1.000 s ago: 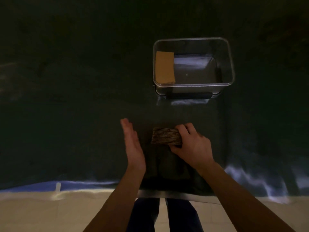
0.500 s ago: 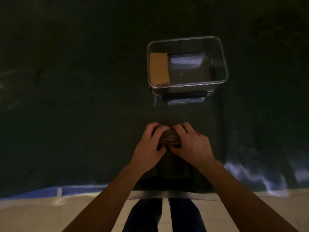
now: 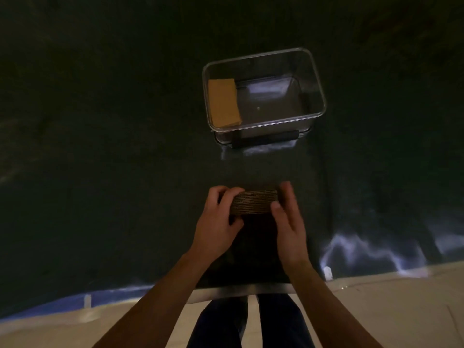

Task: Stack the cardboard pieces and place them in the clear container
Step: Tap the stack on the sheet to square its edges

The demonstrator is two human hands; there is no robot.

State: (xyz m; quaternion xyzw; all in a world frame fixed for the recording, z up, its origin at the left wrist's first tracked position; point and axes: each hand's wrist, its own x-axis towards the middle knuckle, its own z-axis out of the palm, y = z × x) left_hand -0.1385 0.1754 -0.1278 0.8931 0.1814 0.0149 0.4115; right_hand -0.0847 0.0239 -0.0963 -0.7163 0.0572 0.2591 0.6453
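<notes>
A stack of several cardboard pieces [image 3: 253, 201] stands on edge on the dark table, its ribbed side facing me. My left hand [image 3: 217, 222] grips the stack's left end with curled fingers. My right hand [image 3: 290, 217] is flat with fingers straight, pressed against the stack's right end. Beyond them stands the clear container [image 3: 315, 79], and a tan cardboard stack [image 3: 223, 102] lies against its left wall inside.
The dark cloth-covered table [image 3: 100, 146] ends close to my body at a pale edge [image 3: 241, 288]. My legs and a light tiled floor [image 3: 376, 310] show below. The container has a dark handle [image 3: 266, 139] on its near side.
My left hand came in from open air and closed on the stack's left end. My right hand let go of its grip and flattened against the right end.
</notes>
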